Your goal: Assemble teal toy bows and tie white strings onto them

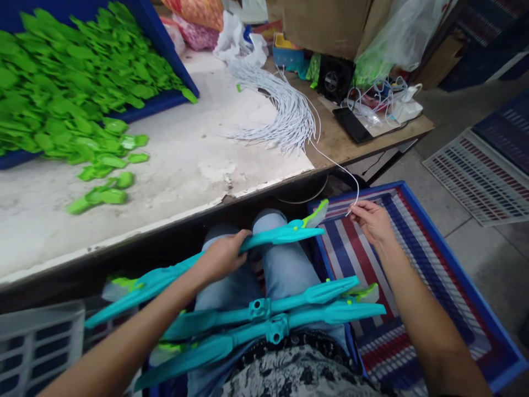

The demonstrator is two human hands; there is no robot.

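Observation:
My left hand (226,255) is wrapped round a long turquoise plastic piece (285,234) with green and clear tips, held above my knees. My right hand (369,219) pinches the end of a thin white cord (351,173), whose other end runs back to the table edge. Two more turquoise pieces (312,293) of the same kind lie across my lap, each with a socket near its middle. A big bundle of white cords (289,113) lies on the table ahead.
A blue crate (167,41) at the left spills bright green plastic parts (82,82) onto the white table (182,182). A phone (352,124) and a black fan (334,80) sit on the right. Below my right arm is a blue-edged crate with a striped lining (355,248).

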